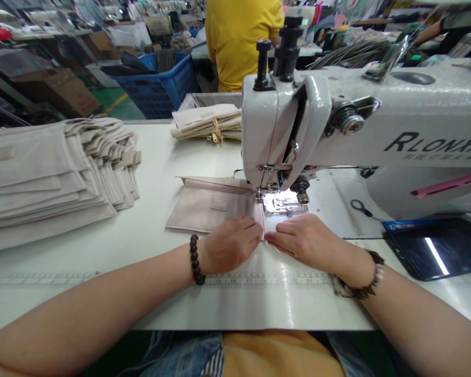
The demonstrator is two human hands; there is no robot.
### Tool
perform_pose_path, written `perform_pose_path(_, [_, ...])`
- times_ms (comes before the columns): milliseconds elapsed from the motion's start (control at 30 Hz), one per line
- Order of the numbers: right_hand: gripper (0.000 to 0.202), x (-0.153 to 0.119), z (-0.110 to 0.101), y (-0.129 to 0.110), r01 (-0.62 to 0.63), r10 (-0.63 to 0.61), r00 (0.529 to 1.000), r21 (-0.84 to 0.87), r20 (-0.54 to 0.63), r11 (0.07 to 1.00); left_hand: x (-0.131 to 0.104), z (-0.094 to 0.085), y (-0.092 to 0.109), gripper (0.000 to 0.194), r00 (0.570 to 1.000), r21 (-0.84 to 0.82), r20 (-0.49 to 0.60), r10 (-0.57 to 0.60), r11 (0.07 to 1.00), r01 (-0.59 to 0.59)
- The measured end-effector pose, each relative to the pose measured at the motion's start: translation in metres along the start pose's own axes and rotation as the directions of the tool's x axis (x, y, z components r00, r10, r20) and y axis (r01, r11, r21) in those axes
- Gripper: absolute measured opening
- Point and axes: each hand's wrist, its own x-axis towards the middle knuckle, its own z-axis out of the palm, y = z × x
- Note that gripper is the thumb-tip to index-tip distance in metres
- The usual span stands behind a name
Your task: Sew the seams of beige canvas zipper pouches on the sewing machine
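A beige fabric pouch piece (198, 207) with a small rectangular label (220, 204) lies flat on the table, its right edge under the presser foot of the sewing machine (282, 115). My left hand (233, 243) rests on its lower right part, fingers closed together on the cloth near the edge. Just right of that edge, my right hand (304, 238) pinches the lower right corner, its thumb and fingertips together. Both hands are just in front of the lit needle plate (284, 201). The fingertips partly hide the corner.
Stacked beige fabric pieces (35, 183) lie at left; pouches with gold zipper pulls (210, 120) lie behind. A phone (441, 246) and small scissors (361, 208) sit at right. A ruler scale (259, 280) runs along the front. Beyond are a blue crate (160, 86) and a person in yellow (241, 42).
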Motion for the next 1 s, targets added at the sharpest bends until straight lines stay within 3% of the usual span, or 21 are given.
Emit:
perform_pose_path(200, [0.02,0.0,0.002,0.0,0.041,-0.042,0.999,-0.027,-0.032,0.999,-0.001,-0.002,0.0,0.022,0.999,-0.053,0.014,-0.043,0.998,0.043])
perform_pose_path(433, [0.017,-0.001,0.003,-0.002,0.002,-0.001,0.999,-0.028,0.038,1.0,-0.003,0.004,-0.002,0.018,0.987,-0.11,-0.102,-0.122,0.988,0.11])
perform_pose_path(667, [0.017,-0.002,0.005,-0.003,-0.002,0.005,0.998,-0.031,0.068,1.0,-0.012,0.002,-0.006,0.02,0.994,-0.134,-0.1,-0.032,0.991,0.018])
perform_pose_path(1000, [0.014,0.001,0.005,-0.003,-0.062,0.064,0.995,-0.03,0.075,0.998,-0.01,0.002,-0.013,0.023,0.995,-0.116,-0.097,0.013,0.993,-0.024])
